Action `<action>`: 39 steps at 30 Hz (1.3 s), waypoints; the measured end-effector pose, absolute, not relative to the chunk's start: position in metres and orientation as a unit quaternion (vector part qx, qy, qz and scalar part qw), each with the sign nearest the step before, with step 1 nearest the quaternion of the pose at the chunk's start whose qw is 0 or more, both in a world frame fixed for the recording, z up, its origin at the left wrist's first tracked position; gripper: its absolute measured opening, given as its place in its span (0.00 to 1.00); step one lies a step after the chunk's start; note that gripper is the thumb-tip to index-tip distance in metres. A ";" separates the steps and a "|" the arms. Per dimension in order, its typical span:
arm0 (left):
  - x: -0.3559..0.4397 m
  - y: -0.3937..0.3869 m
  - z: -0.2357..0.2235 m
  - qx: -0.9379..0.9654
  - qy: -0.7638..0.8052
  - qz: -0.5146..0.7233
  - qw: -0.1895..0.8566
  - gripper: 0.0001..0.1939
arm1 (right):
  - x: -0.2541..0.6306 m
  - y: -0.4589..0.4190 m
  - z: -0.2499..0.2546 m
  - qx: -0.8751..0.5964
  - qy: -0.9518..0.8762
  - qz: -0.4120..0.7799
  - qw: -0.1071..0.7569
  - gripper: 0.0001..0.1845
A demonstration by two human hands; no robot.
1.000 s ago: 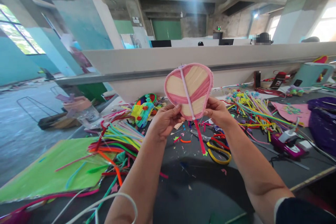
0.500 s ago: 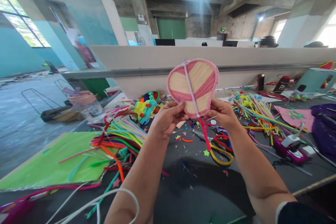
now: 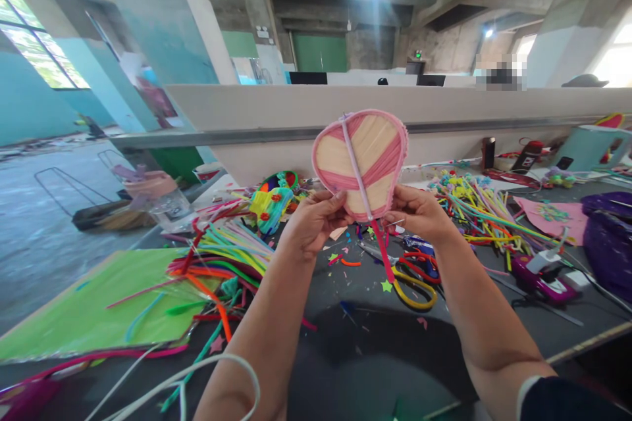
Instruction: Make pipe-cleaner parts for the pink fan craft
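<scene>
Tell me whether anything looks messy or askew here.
Yes: loose scraps, among them a green star, lie strewn on the dark table near the scissors, which looks untidy. The pink-rimmed fan is held tilted, its handle slanting, but shows no clear damage.

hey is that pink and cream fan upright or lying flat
Upright, leaning a little: the left hand and right hand hold the fan with its pink handle pointing down.

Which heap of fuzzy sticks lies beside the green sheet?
The left heap of multicoloured fuzzy sticks, beside the flat, shiny green sheet; the other heap lies right of the rounded pink-and-cream paddle, near the pink sheet.
</scene>
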State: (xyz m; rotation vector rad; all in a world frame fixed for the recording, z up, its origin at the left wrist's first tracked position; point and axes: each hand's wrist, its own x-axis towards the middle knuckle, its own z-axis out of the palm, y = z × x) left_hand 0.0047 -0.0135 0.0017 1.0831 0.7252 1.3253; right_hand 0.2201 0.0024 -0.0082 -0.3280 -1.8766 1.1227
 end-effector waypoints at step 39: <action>0.010 -0.019 0.005 0.432 0.325 0.596 0.594 0.13 | 0.194 0.011 -0.028 -0.161 -0.751 0.332 0.548 0.34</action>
